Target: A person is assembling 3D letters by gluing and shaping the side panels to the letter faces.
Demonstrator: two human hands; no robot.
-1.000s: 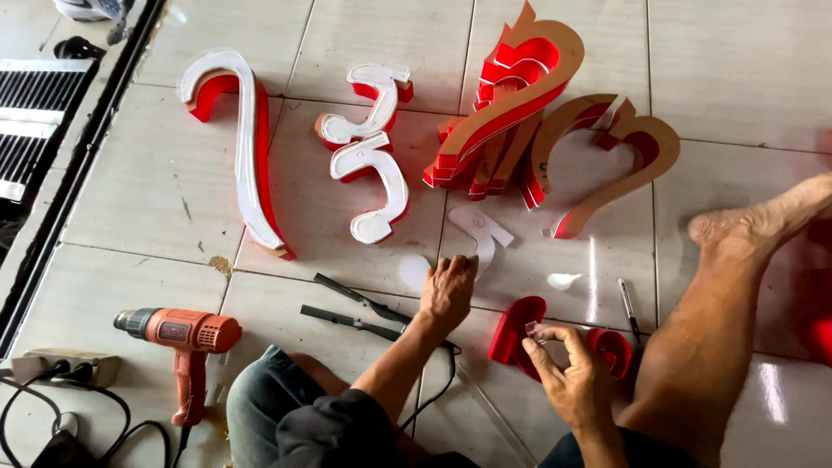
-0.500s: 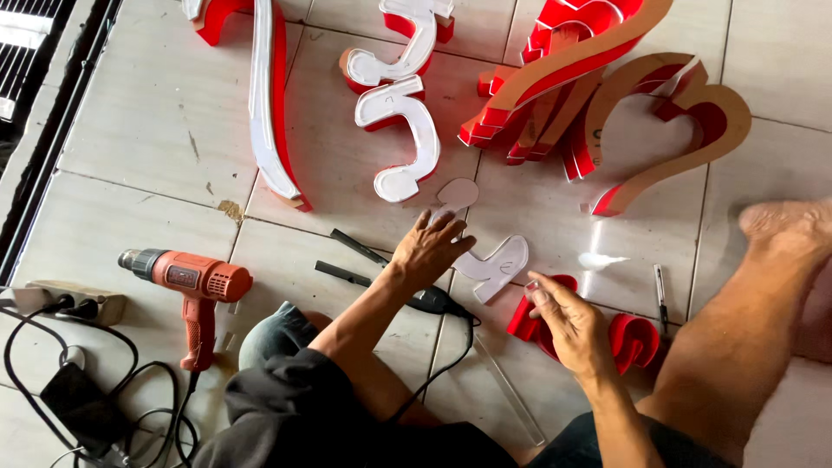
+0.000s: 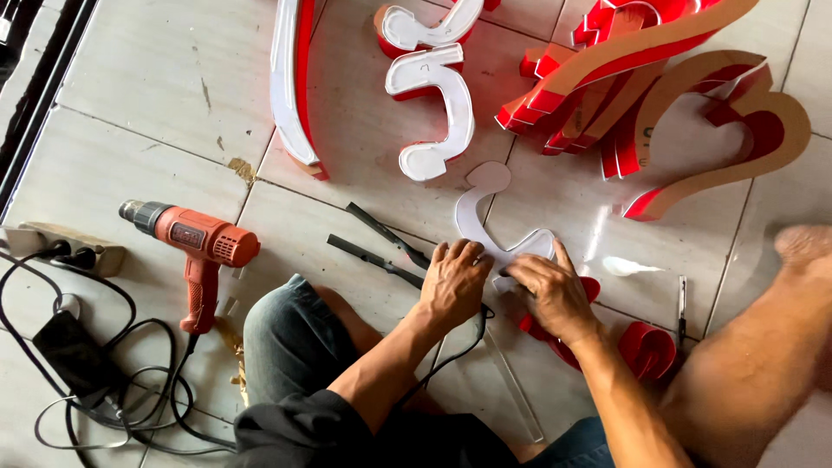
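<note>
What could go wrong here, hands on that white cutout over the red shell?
Both hands, left hand and right hand, press the thin white cutout over the red shell; its narrow neck might crack. A black cable runs under the left wrist and could snag. The heat gun lies beside the knee.

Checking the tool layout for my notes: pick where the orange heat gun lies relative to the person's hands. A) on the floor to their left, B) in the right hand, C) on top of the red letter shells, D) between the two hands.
A: the orange heat gun lies on the tiled floor left of the left hand and right hand, which both rest on the white cut-out shape.
</note>
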